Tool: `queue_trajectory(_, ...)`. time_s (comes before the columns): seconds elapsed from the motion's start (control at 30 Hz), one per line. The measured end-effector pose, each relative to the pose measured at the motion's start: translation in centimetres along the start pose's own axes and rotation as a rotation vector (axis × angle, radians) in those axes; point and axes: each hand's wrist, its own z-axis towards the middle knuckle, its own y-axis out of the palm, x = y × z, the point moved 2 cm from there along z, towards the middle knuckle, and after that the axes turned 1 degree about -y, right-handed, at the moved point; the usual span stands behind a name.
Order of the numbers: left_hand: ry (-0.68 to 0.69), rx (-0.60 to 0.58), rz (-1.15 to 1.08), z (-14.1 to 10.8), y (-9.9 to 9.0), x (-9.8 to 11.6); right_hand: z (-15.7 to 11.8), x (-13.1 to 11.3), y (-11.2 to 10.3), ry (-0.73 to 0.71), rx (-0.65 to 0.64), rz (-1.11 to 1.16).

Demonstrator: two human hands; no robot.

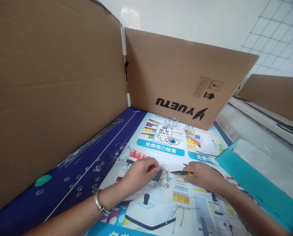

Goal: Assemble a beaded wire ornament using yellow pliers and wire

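Observation:
My left hand [143, 170] is closed in a pinch at the edge of a thin wire loop with clear beads [166, 178], held low over the printed sheet. My right hand [203, 175] grips long-nose pliers [178, 172] with dark jaws and a yellow handle. The jaws point left, close to the beaded loop; whether they touch it I cannot tell. Left of my left hand lies another tangle of wire and beads [120, 154]. Loose bent wires [178, 216] lie nearer to me.
Cardboard panels stand at the left [55, 65] and back [185, 75]. Clear flat beads [79, 188], a green disc [43, 180] and straight wires [92, 141] lie on the blue strip. More wire clusters [171, 123] sit at the back. A teal board [262, 186] is at right.

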Motion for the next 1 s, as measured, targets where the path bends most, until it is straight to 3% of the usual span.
queue_trajectory(0.3, -0.011, -0.009, 0.015, 0.0, 0.2, -0.1, -0.7, 0.7, 0.1, 0.044, 0.003, 0.039)
queue_trajectory(0.67, 0.020, -0.001, 0.032, 0.0, 0.3, -0.1, 0.7, 0.1, 0.5, -0.005, -0.085, 0.137)
queue_trajectory(1.0, 0.018, -0.010, 0.041, 0.0, 0.3, 0.1, 0.8, 0.3, 1.0, 0.028, -0.079, 0.158)
